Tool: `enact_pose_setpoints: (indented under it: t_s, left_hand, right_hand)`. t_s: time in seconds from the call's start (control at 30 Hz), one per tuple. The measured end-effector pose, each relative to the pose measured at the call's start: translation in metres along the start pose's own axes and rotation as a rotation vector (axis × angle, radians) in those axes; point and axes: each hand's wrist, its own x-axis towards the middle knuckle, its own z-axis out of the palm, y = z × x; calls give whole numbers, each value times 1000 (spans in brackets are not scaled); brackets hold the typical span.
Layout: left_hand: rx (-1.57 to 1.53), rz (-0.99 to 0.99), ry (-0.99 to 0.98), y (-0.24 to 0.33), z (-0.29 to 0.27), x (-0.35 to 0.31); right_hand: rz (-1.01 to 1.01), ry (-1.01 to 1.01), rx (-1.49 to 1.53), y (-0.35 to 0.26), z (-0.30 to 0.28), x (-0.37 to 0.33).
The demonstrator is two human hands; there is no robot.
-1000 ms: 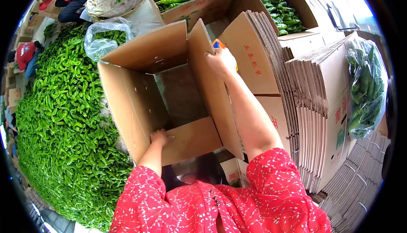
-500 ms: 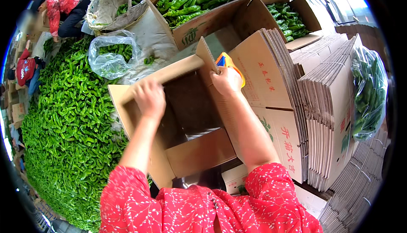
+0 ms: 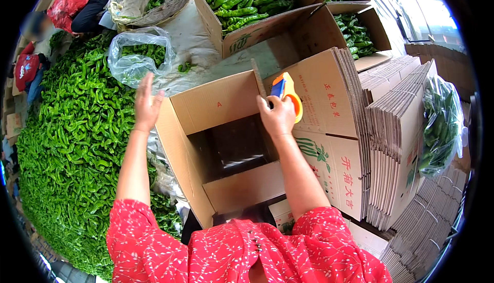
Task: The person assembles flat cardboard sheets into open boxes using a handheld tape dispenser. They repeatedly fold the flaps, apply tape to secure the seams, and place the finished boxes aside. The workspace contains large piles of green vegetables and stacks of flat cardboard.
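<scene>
The left hand has its fingers straight and its thumb spread wide, holding nothing, at the far left corner of an open carton; from here I can't tell whether the palm brushes the cardboard edge. The right hand is curled around an orange tape dispenser with a blue part, at the carton's far right corner.

That carton stands between the two forearms, right in front of the person, mouth up. Its far flap and left side lean outward, its near flap lies toward the red sleeves, and the right side is mostly behind the right forearm.

On the right there is little elbow room: a row of flat cartons stands just beside the right hand, with a tied stack beyond and a bag of peppers at the outer edge. On the left, a great heap of green peppers runs close along the carton's side. There's more room at the far side, where a pale sheet stretches between a clear plastic bag and a box filled with peppers. A basket sits beyond the bag, and two people in red work at the far left.
</scene>
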Motion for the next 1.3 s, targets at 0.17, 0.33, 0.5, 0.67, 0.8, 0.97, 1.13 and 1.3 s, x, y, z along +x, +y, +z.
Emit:
enact_pose_setpoints:
  t_s: [0.17,0.33,0.5,0.67,0.8,0.97,1.13,1.3]
  left_hand:
    - [-392,-119,88,51,107,13]
    - [-215,-47,-112,44,187,4]
    - [10,125,-53,32,206,3]
    - [51,92,-112,27,201,-6]
    - [52,55,-167,27,194,-3]
    - [-503,-82,-156,36,168,3]
    - [-1260,-562,-916,59,81,10]
    - [-1540,-758,-1194,59,80,-1]
  right_hand:
    - [-146,127,-36,-17,72,-46]
    - [-219,66,-74,-3,107,-68]
    - [-212,-25,-4,-6,103,-53]
    - [73,-231,503,-2,52,-42]
    - [299,-624,1138,9,2,-45]
    - [432,-727,1360,-3,-5,-80]
    - [538,-758,1320,-9,1,-89]
    - [406,-831,1218,-3,0,-93]
